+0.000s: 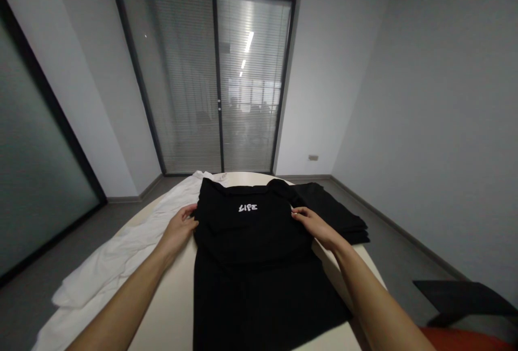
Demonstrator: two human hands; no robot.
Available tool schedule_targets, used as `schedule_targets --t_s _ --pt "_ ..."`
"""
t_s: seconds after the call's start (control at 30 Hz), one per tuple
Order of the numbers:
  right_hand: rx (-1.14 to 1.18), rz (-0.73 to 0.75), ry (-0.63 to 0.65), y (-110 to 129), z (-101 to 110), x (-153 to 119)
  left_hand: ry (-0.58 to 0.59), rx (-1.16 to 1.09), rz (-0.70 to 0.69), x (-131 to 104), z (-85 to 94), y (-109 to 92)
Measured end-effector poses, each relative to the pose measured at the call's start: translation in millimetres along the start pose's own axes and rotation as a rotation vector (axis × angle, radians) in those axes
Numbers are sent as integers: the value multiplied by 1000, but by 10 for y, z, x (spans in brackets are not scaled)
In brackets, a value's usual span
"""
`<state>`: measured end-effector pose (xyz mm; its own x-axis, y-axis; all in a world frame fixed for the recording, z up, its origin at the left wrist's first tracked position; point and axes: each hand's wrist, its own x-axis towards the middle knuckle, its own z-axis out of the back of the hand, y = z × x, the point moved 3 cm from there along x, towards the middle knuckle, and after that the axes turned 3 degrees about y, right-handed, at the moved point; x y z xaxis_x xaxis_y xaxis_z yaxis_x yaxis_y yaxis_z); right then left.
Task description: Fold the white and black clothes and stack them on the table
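A black T-shirt [251,237] lies spread on the table, its far part partly folded and a small white print showing near the top. My left hand [182,225] is at the shirt's left edge, with finger and thumb closed on the cloth. On the opposite edge, my right hand [313,224] pinches the fabric between thumb and fingertips. The near end of the shirt runs toward me and is cut off by the bottom of the view.
Beyond my right hand is a stack of folded black garments [335,210]. White garments [117,256] lie along the left side of the pale round table [162,291]. A chair [465,297] stands at the lower right. Glass doors with blinds [182,81] are at the back.
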<state>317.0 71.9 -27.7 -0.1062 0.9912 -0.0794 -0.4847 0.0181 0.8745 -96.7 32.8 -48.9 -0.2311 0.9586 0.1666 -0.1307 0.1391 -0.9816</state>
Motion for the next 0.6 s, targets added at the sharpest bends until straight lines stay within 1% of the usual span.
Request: schedule_targets --t_s 0.07,0.13,0.17,0.23,0.27,0.3,0.33,0.37,0.4,0.47,0.5,0.57,0.6 --pt "-49 29 -18 -19 53 22 55 34 -13 -17 -43 -2" --pt "-185 74 -102 -37 93 47 46 151 -35 -28 -36 -7" --pt "-276 103 -150 -40 101 54 13 250 -73 -36 -17 -26" --pt "-451 166 -210 -28 83 49 -62 499 -204 -69 16 -110" --pt "-520 189 -217 -17 62 37 -71 619 -276 -97 12 -169" --pt "-575 199 -219 -4 41 20 -38 710 -342 -133 -11 -232" --pt "-621 197 -219 10 24 -1 39 764 -393 -177 -53 -296" --pt "-659 185 -220 27 12 -26 159 787 -427 -231 -114 -357" --pt "-692 166 -223 46 6 -51 311 784 -443 -295 -188 -415" --pt "-754 140 -237 102 8 -103 613 773 -427 -448 -341 -516" --pt "-781 142 -243 139 12 -128 727 772 -417 -527 -408 -563" --pt "-810 169 -232 225 8 -177 890 766 -409 -671 -518 -645" --pt "-809 187 -204 267 -4 -201 943 763 -412 -731 -560 -677"
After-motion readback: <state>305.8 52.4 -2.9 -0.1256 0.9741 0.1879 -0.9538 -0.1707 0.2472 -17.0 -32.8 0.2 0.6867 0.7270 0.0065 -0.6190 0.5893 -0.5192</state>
